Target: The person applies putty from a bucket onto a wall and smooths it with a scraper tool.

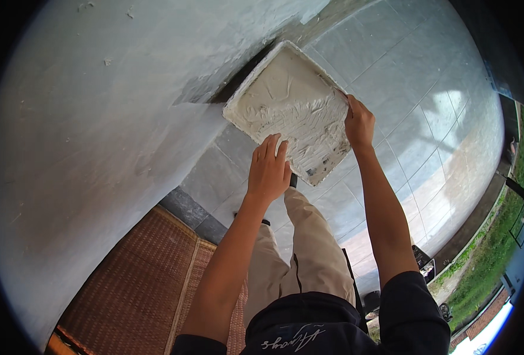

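Observation:
A rectangular tray [285, 106] is coated inside with thick, off-white paste, smeared into ridges. Darker bare specks show at its corner nearest me. Its rim is crusted with the same pale stuff. My right hand [359, 121] grips the tray's right edge, thumb and fingers closed round the rim. Over the near-left edge lies my left hand [268, 171], its fingers bent over the rim toward the paste and its thumb lower, by the outside. The tray is held out in front of my legs, close to the wall, and its underside is hidden.
A smooth grey wall [96, 118] rises along the left, with a dark gap behind the tray. Grey tiles [392, 71] cover the floor. A brown woven panel [137, 278] stands at the lower left. Grass [481, 272] lies beyond the floor's right edge.

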`<action>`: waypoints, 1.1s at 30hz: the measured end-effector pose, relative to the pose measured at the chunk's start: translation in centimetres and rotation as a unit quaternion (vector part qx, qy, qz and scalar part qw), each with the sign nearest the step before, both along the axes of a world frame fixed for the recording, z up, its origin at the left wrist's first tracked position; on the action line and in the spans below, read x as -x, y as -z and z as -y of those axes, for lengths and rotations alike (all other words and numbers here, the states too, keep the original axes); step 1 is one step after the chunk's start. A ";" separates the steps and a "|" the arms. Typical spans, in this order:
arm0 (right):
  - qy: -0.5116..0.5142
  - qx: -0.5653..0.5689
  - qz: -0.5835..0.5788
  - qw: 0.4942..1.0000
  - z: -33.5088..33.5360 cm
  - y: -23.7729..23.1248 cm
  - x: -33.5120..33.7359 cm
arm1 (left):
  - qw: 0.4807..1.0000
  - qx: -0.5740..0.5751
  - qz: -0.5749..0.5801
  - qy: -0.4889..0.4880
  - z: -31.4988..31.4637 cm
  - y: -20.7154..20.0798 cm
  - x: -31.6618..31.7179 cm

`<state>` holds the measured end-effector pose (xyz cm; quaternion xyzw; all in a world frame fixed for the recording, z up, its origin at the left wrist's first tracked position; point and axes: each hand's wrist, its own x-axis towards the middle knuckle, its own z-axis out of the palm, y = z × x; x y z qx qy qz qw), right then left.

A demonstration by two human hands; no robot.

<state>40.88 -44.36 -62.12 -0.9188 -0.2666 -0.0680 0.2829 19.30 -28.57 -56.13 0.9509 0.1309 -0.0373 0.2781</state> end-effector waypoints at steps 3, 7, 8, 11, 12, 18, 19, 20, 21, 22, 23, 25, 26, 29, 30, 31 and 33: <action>-0.007 0.024 0.013 1.000 0.0 0.6 0.3 | 1.000 0.004 0.001 -0.004 -0.2 0.4 0.3; 0.005 0.038 0.033 0.999 -0.5 1.2 0.7 | 1.000 0.009 0.010 -0.004 -0.1 0.7 0.6; 0.012 0.052 0.029 0.998 -0.6 1.2 0.7 | 1.000 0.011 0.009 -0.004 -0.1 0.7 0.6; 0.029 0.050 0.034 0.998 -0.9 1.4 0.3 | 1.000 0.016 0.010 -0.009 0.0 0.8 0.9; 0.029 0.051 0.034 0.998 -0.9 1.4 0.2 | 1.000 0.016 0.006 -0.010 -0.1 0.9 0.9; 0.007 0.085 -0.019 0.996 -1.2 0.7 -0.4 | 1.000 0.003 0.000 -0.012 0.0 1.3 1.6; 0.007 0.085 -0.026 0.996 -1.2 0.5 -0.4 | 1.000 0.001 -0.002 -0.012 0.0 1.3 1.7; 0.008 0.084 -0.034 0.996 -1.2 0.5 -0.4 | 1.000 0.001 -0.002 -0.011 0.1 1.2 1.7; 0.008 0.084 -0.034 0.996 -1.2 0.4 -0.5 | 1.000 0.005 -0.002 -0.012 0.3 1.1 1.7; 0.011 0.086 -0.041 0.995 -1.2 0.3 -0.5 | 1.000 0.009 -0.003 -0.013 0.4 1.0 1.7; 0.015 0.088 -0.048 0.995 -1.2 0.3 -0.6 | 1.000 0.009 -0.004 -0.013 0.4 1.0 1.8; 0.018 0.101 -0.058 0.993 -1.1 0.2 -0.8 | 1.000 0.013 -0.008 -0.013 0.5 0.9 1.8; 0.021 0.113 -0.068 0.991 -1.2 0.2 -0.8 | 1.000 0.012 -0.008 -0.012 0.5 0.9 1.9; 0.024 0.114 -0.083 0.990 -1.4 0.0 -0.6 | 1.000 0.003 -0.008 -0.015 0.5 0.9 2.2; 0.025 0.113 -0.083 0.990 -1.4 0.0 -0.6 | 1.000 0.004 -0.007 -0.016 0.5 0.8 2.3; 0.022 0.119 -0.088 0.989 -1.4 -0.1 -0.7 | 1.000 0.006 -0.007 -0.018 0.6 0.8 2.3; 0.021 0.124 -0.093 0.988 -1.4 -0.3 -0.6 | 1.000 0.002 -0.013 -0.016 0.7 0.7 2.4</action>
